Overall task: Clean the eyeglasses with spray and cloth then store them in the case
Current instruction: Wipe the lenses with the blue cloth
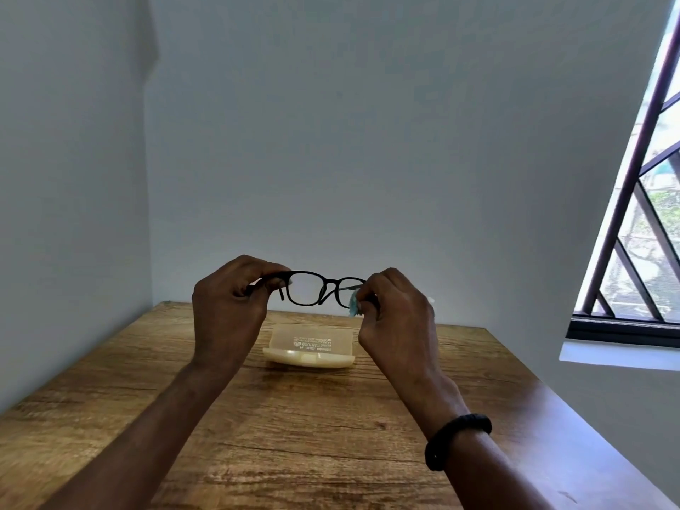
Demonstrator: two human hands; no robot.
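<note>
**Glasses held up for wiping, case waiting below**

The eyeglasses (324, 285) are raised between both hands, above the table (294, 436), probably so the lenses catch the light from the window (640, 215) off to the right hand's side. The left hand (230, 300) is curled round the frame's end by the hinge, which steadies the frame without touching a lens; the right hand (395, 311) pinches a pale blue cloth (354, 307) against the lens nearest it, so wiping looks like the step in hand. The cream case (311, 347) lies on the table below and between the hands, within easy reach for storing; I cannot tell whether its lid is open. No spray bottle is clearly visible.
</note>
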